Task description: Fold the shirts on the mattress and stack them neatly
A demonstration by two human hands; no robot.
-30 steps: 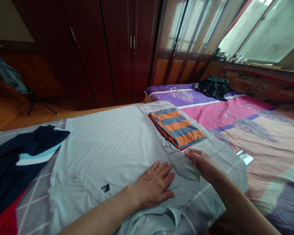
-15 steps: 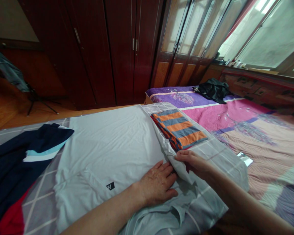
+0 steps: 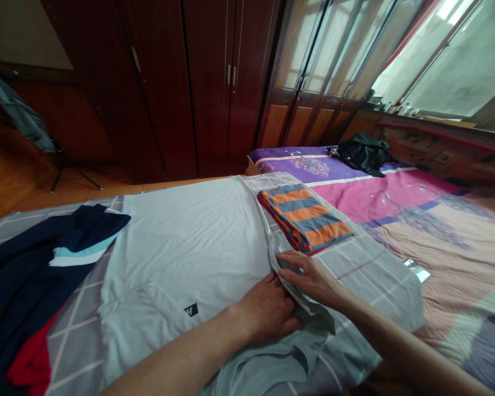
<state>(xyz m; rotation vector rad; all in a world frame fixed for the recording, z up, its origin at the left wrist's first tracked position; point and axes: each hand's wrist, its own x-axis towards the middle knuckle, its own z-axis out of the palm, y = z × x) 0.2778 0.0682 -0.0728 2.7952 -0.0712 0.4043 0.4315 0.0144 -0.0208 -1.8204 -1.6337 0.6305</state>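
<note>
A pale grey-green T-shirt lies spread over the bed's grey checked cover, its small black label near the lower middle. My left hand rests flat on the shirt, fingertips tucked under the turned edge of cloth. Beside it, my right hand has its fingers bent over that folded side edge and grips it; the thumb is hidden. The shirt's collar lies rumpled below my left hand.
A folded orange-and-grey striped garment sits just beyond my right hand. At left lie a navy garment and a red cloth. A phone-like object and a black bag or jacket are on the pink-and-purple bed cover.
My right hand has moved left, folding the lifted shirt edge inward over my left fingertips. My left hand stays in nearly the same place.
</note>
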